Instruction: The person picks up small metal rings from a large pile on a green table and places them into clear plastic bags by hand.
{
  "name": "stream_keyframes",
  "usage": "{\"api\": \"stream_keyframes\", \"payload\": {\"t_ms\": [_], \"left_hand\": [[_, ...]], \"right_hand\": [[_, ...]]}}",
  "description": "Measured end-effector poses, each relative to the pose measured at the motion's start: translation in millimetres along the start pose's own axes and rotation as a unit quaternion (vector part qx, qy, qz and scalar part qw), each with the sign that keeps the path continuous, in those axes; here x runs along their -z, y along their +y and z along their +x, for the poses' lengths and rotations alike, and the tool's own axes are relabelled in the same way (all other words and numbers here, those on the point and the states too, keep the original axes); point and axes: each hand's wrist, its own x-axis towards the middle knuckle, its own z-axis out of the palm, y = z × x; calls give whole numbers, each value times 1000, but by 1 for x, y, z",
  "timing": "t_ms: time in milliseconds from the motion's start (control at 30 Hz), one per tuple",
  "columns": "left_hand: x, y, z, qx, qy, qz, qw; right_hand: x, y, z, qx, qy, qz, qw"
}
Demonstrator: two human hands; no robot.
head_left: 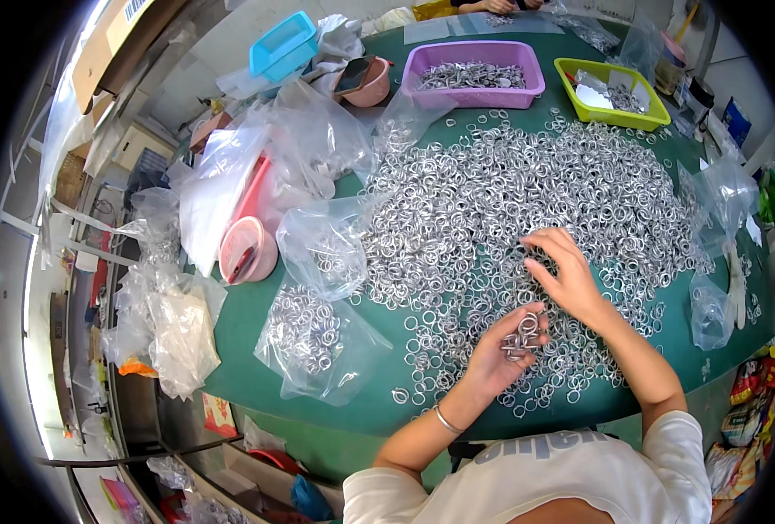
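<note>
A wide heap of silver metal rings [457, 201] covers much of the green table. My left hand [495, 354], palm up near the table's front edge, cups a small bunch of metal rings [518, 339] in its curled fingers. Over the middle of the heap is my right hand [567, 272], its fingers bent and the thumb apart from the forefinger. No ring shows between those fingertips, which lie close to the rings. Loose rings are scattered thinly around and below both hands.
A purple basin [473, 98] of metal pieces and a yellow-green tray [610, 113] stand behind the heap. To the left lie a clear bag of rings [304, 336], a pink cup [249, 247] and plastic sheets [220, 192]. Across the table, another person's hands [497, 5] are partly visible.
</note>
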Motion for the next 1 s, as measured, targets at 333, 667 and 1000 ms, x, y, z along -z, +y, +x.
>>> {"api": "stream_keyframes", "payload": {"t_ms": [333,667,1000], "left_hand": [[-1,18,1,-59,20,35,997],[3,22,-6,-61,57,10,996],[34,85,-44,-127,85,100,983]], "right_hand": [[-10,66,73,23,55,-275,960],[-14,68,56,80,-32,-317,945],[-13,27,34,84,-105,-282,950]]}}
